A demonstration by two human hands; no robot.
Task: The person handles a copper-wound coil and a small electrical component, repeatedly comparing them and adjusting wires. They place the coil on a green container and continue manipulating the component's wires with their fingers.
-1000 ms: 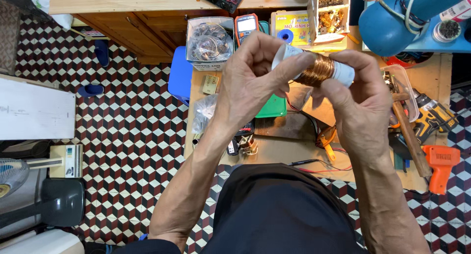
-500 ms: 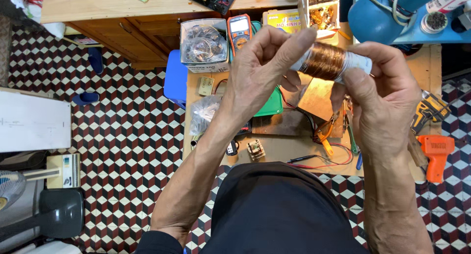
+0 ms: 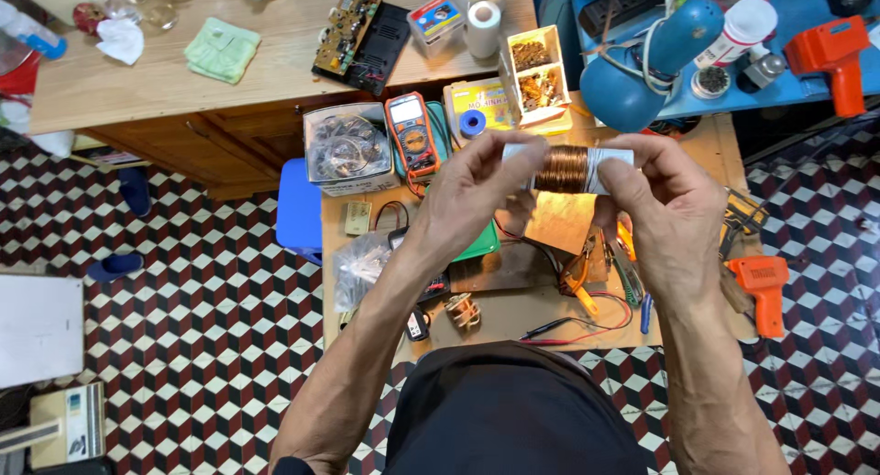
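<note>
both hands hold a copper wire coil above a cluttered low bench.

the left hand pinches the left end of the copper wire coil, fingers clamped on its white tube; the right hand grips the right end the same way. the coil lies level in the air over the bench, with an orange multimeter just to its left and an orange soldering gun near the right edge.

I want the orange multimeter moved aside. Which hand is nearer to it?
Left. The left hand holds the coil's left end, just right of the multimeter. The right hand holds the coil's other end, farther right.
</note>
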